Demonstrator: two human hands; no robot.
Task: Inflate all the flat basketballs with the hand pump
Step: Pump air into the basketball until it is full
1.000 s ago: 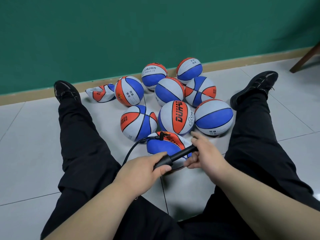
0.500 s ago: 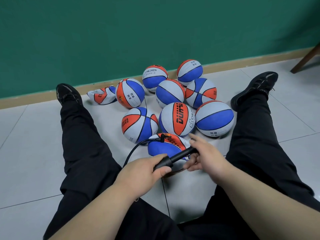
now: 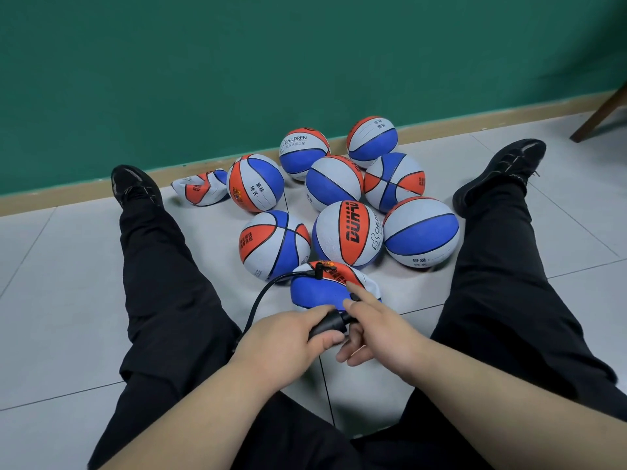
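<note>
Two hands meet low in the centre of the frame on the hand pump [image 3: 330, 323]: the left hand [image 3: 288, 340] has its grip wrapped tight around the black barrel, while the right hand [image 3: 380, 329] sits at the handle end with a loose, partly open grip, forefinger stretched forward and the other fingers curled below; the handle itself is hidden, so I cannot tell how firmly it is held. A second ago the two hands were further apart with a length of rod showing between them; now they almost touch and the rod is gone from sight, which I read as a push stroke just driven home. A black hose [image 3: 268, 291] curves from the pump up to the valve on top of the half-filled ball [image 3: 322, 290], which lies just above the hands, between the legs, and looks soft and squat. Above it, mid-frame, eight round balls cluster on the tiled floor [image 3: 61, 300], and one crumpled flat ball [image 3: 200, 188] lies at the left of the group by the skirting. The task is therefore far along but unfinished: this ball needs more strokes, then the crumpled one.
</note>
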